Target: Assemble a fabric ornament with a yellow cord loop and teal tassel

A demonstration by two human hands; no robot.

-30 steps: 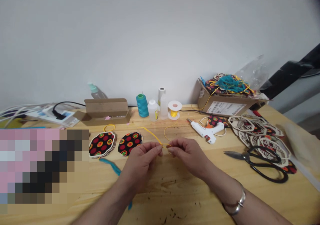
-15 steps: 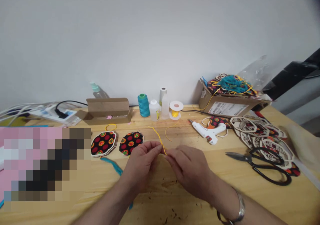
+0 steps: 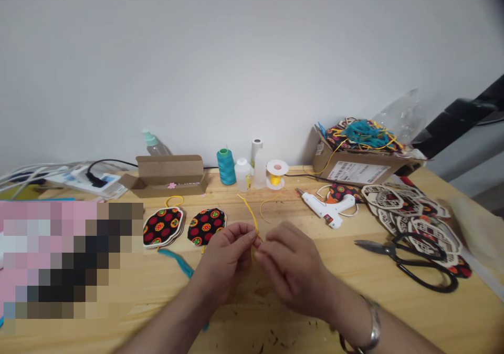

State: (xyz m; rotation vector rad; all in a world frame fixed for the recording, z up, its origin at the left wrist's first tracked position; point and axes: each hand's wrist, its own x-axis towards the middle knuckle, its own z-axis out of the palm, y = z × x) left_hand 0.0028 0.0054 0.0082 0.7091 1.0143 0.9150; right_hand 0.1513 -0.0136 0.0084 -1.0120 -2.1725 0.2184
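Note:
A short length of yellow cord (image 3: 250, 211) rises from between my two hands, its free end pointing up toward the bottles. My left hand (image 3: 232, 251) pinches the cord between thumb and forefinger. Close against it, my right hand (image 3: 289, 262) has its fingers bent and pressed together at the lower part of the cord; the fingers hide most of that part. Just beyond my left hand lies a black octagonal fabric piece (image 3: 206, 227) with red and green flowers. Under my left wrist runs a teal tassel (image 3: 177, 261), partly hidden.
A stack of patterned fabric pieces (image 3: 163, 227) sits at left. Behind stand a teal thread cone (image 3: 226, 166), small bottles (image 3: 243, 175) and a yellow cord spool (image 3: 277, 173). To the right are a glue gun (image 3: 328, 207), black-handled scissors (image 3: 413, 259), wooden cutouts (image 3: 384, 196) and a filled carton (image 3: 358, 165).
My right hand has turned and drawn in closer to my left fingertips. The cord's free end has shifted slightly right, and less of its lower part shows.

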